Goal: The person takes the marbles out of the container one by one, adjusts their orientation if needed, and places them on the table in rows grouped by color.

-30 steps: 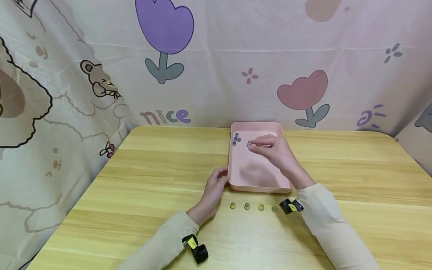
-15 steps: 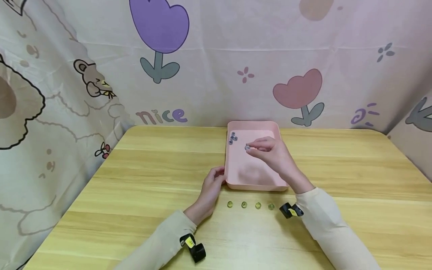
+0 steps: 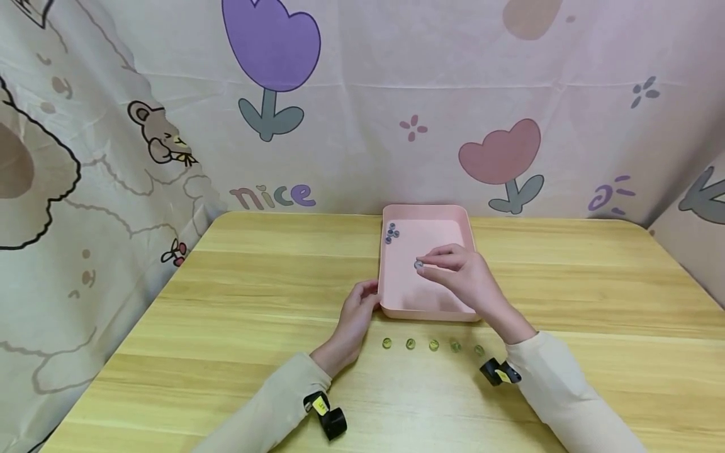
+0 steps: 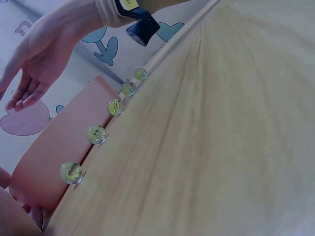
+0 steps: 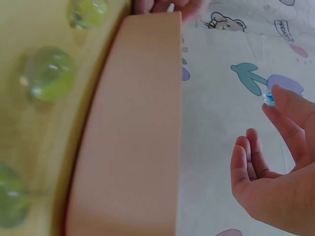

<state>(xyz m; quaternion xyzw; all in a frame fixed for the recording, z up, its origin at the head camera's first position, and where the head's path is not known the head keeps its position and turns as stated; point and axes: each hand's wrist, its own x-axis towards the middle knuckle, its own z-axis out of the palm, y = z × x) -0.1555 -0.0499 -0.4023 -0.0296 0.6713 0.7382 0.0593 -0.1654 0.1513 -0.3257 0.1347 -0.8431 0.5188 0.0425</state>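
My right hand [image 3: 467,277] is over the pink tray [image 3: 425,316], pinching a small clear glass marble with blue inside [image 3: 418,264] between thumb and index fingertips. In the right wrist view that marble [image 5: 269,99] shows at the fingertips, the other fingers loosely bent. My left hand [image 3: 352,321] grips the tray's near left corner from outside, thumb near the rim and fingers low at the base. Several blue marbles [image 3: 391,233] lie clustered inside the tray at its far left.
Several yellow-green glass marbles [image 3: 433,345] stand in a spaced row on the wooden table [image 3: 272,283], just in front of the tray. Behind the table hangs a printed cloth [image 3: 362,126]. Black wrist cameras [image 3: 498,372] sit on both cream sleeves.
My right hand, still pinching the blue marble, has moved toward the tray's near side. The sleeve's shift uncovers another yellow-green marble at the row's right end. The left hand stays put.
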